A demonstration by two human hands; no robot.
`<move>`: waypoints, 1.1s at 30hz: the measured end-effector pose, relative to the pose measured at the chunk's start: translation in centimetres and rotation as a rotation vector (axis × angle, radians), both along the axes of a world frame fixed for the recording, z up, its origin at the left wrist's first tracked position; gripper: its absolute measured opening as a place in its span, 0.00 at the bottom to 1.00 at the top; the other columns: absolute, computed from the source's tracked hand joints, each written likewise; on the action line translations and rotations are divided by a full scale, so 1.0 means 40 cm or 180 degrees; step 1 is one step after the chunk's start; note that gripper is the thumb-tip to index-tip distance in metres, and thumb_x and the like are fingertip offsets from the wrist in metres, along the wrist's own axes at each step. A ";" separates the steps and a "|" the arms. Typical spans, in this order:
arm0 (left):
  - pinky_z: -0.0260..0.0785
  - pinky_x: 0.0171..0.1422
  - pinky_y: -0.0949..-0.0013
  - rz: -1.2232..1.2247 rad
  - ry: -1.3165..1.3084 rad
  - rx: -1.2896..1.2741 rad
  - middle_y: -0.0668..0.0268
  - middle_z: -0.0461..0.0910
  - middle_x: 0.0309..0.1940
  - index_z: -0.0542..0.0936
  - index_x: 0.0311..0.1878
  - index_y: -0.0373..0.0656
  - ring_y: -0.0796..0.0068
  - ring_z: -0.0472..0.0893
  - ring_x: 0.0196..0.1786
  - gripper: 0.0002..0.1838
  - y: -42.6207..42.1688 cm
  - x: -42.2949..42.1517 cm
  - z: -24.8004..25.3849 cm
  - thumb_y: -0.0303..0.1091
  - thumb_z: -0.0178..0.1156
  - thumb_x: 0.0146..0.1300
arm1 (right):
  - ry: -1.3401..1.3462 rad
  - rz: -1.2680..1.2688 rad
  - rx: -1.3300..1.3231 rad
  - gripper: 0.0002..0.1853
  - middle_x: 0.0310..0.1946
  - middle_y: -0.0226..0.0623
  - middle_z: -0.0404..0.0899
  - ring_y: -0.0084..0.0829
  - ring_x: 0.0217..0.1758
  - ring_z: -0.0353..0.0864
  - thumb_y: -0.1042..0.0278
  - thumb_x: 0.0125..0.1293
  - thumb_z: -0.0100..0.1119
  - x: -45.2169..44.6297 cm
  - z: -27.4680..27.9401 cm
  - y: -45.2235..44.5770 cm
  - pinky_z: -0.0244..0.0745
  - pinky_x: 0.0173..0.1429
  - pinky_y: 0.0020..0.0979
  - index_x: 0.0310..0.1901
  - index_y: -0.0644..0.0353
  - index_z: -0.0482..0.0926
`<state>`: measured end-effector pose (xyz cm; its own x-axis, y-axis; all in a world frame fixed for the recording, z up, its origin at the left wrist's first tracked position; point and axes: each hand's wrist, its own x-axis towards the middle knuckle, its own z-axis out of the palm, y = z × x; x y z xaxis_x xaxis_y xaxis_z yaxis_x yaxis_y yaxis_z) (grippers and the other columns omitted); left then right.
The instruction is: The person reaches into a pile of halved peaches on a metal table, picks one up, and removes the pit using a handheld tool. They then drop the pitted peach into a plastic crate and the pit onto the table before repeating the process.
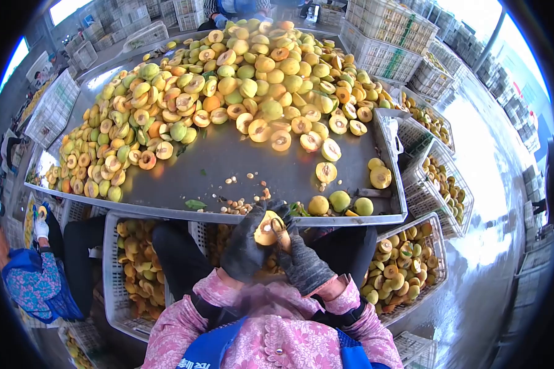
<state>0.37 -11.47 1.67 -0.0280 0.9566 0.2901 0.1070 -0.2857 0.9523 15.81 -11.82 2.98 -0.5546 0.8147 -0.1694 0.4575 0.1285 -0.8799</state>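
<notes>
My left hand (247, 247), in a dark glove, holds a halved yellow fruit (266, 228) with its cut face up, just in front of the metal table's near edge. In a grey glove, my right hand (305, 263) is closed around a small tool (282, 237) whose looped end touches the fruit. Loose pits (243, 205) lie on the table beyond my hands. A large heap of halved yellow and green fruit (246, 86) covers the far and left parts of the metal table (215, 154).
Crates of fruit stand at my left (140, 264), at my right (406, 264) and beyond the table's right side (443, 184). A co-worker (34, 277) sits at the far left. Another person's arms show behind the heap. Stacked crates (385, 46) rise at the back right.
</notes>
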 end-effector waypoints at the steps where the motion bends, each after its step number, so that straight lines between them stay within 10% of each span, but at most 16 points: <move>1: 0.68 0.55 0.65 0.0056 0.0107 0.0037 0.56 0.77 0.46 0.71 0.54 0.34 0.65 0.77 0.49 0.18 -0.002 0.001 0.004 0.26 0.55 0.61 | -0.0024 0.0069 0.0286 0.27 0.42 0.50 0.70 0.44 0.43 0.73 0.74 0.64 0.47 -0.002 -0.005 -0.003 0.69 0.46 0.36 0.66 0.61 0.57; 4: 0.68 0.55 0.65 0.0058 0.0243 0.0161 0.55 0.77 0.46 0.71 0.55 0.34 0.64 0.77 0.49 0.18 0.002 0.000 -0.017 0.25 0.54 0.61 | 0.0045 0.0169 0.0851 0.26 0.47 0.50 0.69 0.42 0.45 0.74 0.72 0.65 0.48 -0.009 -0.059 -0.006 0.71 0.47 0.35 0.65 0.59 0.57; 13: 0.67 0.60 0.68 0.0075 -0.2991 -0.1211 0.58 0.77 0.49 0.72 0.54 0.31 0.70 0.76 0.51 0.18 0.004 0.033 -0.059 0.33 0.40 0.70 | 0.1811 -0.0124 0.0446 0.29 0.49 0.34 0.70 0.29 0.50 0.71 0.80 0.59 0.54 -0.092 -0.204 -0.001 0.72 0.50 0.29 0.63 0.57 0.59; 16: 0.67 0.59 0.67 0.0139 -0.2141 -0.1093 0.58 0.77 0.48 0.72 0.54 0.31 0.69 0.77 0.50 0.22 0.007 0.023 -0.089 0.38 0.34 0.72 | 0.0830 -0.0021 0.0971 0.27 0.44 0.31 0.72 0.27 0.46 0.72 0.81 0.59 0.52 -0.074 -0.135 0.001 0.72 0.47 0.27 0.61 0.59 0.61; 19: 0.68 0.58 0.67 -0.0104 -0.2497 -0.1290 0.59 0.77 0.47 0.72 0.54 0.32 0.71 0.77 0.49 0.20 0.002 0.008 -0.066 0.35 0.37 0.71 | 0.0825 0.0329 -0.0252 0.26 0.41 0.33 0.73 0.28 0.43 0.72 0.82 0.59 0.49 -0.055 -0.133 0.005 0.71 0.47 0.26 0.61 0.61 0.61; 24: 0.69 0.57 0.64 0.0040 0.0541 0.0057 0.55 0.78 0.46 0.74 0.50 0.34 0.64 0.77 0.49 0.15 -0.018 -0.062 -0.116 0.28 0.53 0.61 | 0.0321 0.0745 0.0305 0.24 0.38 0.34 0.73 0.24 0.40 0.70 0.80 0.61 0.50 -0.025 -0.131 0.000 0.70 0.43 0.25 0.60 0.62 0.63; 26: 0.68 0.57 0.61 -0.0014 0.1110 0.0263 0.53 0.78 0.46 0.74 0.50 0.34 0.60 0.77 0.50 0.17 -0.016 -0.083 -0.146 0.27 0.57 0.57 | 0.1167 -0.0312 -0.2352 0.23 0.36 0.34 0.72 0.23 0.38 0.70 0.78 0.61 0.51 -0.062 -0.115 0.016 0.70 0.41 0.25 0.59 0.62 0.64; 28: 0.65 0.59 0.58 -0.0084 0.1184 0.0226 0.53 0.77 0.46 0.74 0.51 0.36 0.55 0.76 0.51 0.19 -0.015 -0.087 -0.154 0.32 0.58 0.55 | 0.1108 -0.0399 -0.2775 0.21 0.35 0.34 0.72 0.24 0.38 0.70 0.76 0.62 0.53 -0.068 -0.114 0.018 0.71 0.40 0.26 0.58 0.62 0.64; 33: 0.63 0.60 0.56 0.0230 0.1458 0.0502 0.52 0.76 0.47 0.73 0.51 0.36 0.54 0.74 0.52 0.19 -0.032 -0.078 -0.138 0.31 0.57 0.56 | -0.0324 0.0934 0.0037 0.17 0.40 0.36 0.74 0.25 0.40 0.72 0.72 0.64 0.54 -0.034 -0.145 0.013 0.72 0.44 0.28 0.53 0.62 0.65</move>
<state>-2.75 -12.73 -3.83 0.0717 0.9003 0.4293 0.5297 -0.3991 0.7484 14.44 -11.30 -2.81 -0.7471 0.6244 -0.2279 0.4852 0.2779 -0.8291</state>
